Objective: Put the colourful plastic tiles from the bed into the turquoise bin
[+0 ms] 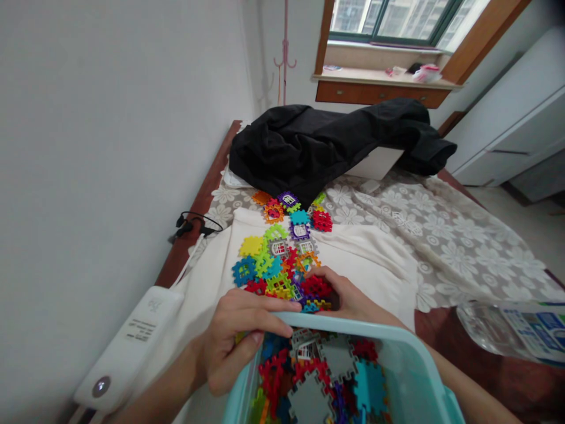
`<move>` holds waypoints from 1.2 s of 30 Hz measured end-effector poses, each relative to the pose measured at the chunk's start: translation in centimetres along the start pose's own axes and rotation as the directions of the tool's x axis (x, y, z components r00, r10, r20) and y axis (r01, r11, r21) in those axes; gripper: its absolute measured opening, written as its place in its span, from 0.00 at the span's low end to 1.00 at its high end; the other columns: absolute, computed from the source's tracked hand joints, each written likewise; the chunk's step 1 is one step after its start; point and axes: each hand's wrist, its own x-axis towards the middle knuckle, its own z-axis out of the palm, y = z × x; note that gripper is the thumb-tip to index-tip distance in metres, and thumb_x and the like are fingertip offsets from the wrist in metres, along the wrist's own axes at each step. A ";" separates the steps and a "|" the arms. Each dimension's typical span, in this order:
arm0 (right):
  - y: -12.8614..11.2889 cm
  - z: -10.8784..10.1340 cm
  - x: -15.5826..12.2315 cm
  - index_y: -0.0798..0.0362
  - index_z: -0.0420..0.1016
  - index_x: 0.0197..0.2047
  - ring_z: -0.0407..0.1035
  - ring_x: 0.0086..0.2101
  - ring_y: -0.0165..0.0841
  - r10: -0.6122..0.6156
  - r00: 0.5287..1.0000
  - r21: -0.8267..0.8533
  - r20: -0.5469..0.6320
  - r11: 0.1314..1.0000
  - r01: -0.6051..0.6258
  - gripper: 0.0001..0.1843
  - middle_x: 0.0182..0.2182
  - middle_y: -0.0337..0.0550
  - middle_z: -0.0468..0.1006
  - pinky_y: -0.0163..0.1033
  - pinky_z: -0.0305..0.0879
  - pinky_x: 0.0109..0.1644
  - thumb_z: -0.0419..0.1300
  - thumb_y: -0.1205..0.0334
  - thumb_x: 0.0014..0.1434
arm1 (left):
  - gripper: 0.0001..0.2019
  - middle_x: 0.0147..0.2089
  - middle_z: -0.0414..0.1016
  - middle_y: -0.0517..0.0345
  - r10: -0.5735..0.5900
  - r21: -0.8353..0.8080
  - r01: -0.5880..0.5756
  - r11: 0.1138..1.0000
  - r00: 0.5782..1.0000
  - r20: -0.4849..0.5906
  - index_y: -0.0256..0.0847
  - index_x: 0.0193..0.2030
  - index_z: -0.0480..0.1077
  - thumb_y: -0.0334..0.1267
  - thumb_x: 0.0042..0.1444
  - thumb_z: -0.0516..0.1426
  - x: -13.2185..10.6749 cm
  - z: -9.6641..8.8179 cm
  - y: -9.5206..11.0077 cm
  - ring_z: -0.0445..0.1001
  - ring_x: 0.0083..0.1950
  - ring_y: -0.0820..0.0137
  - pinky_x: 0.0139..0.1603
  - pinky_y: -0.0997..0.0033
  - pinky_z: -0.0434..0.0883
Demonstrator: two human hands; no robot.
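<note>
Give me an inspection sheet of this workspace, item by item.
Surface: bed under a lace cover; cream cloth on top.
Job's things: coloured tiles piled on the cloth; more in the teal tub.
Clutter: black garment, white device, plastic bag.
Hands: left hand grips the tub's rim; right hand on the tiles behind the tub, grip unclear.
Cables: black cable at the bed's left edge.
Surroundings: white wall, window, pink stand, white cabinet.
</note>
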 end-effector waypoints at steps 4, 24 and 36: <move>0.6 0.1 0.3 0.49 0.76 0.56 0.77 0.50 0.39 -0.047 0.998 0.008 0.036 0.999 0.047 0.24 0.52 0.43 0.83 0.46 0.73 0.57 0.73 0.53 0.59 | 0.17 0.58 0.85 0.48 0.022 -0.004 -0.022 1.000 1.000 -0.004 0.40 0.47 0.82 0.31 0.60 0.53 -0.1 0.1 -0.2 0.88 0.49 0.65 0.46 0.71 0.78; 0.6 -0.7 0.5 0.49 0.80 0.54 0.77 0.50 0.38 -0.090 0.996 0.068 -0.028 0.993 0.092 0.20 0.51 0.44 0.84 0.44 0.72 0.57 0.72 0.52 0.61 | 0.16 0.58 0.85 0.48 -0.041 -0.016 0.041 0.999 0.999 0.012 0.39 0.46 0.83 0.32 0.61 0.53 0.2 -0.1 0.7 0.88 0.50 0.66 0.47 0.73 0.77; -0.5 -1.0 0.1 0.49 0.81 0.47 0.75 0.42 0.35 -0.041 0.995 0.034 0.093 0.999 0.038 0.11 0.42 0.40 0.83 0.40 0.70 0.49 0.70 0.57 0.62 | 0.17 0.58 0.85 0.47 0.070 -0.017 -0.070 0.997 0.997 -0.022 0.38 0.47 0.82 0.30 0.59 0.53 -0.1 0.2 -0.3 0.88 0.49 0.66 0.47 0.73 0.78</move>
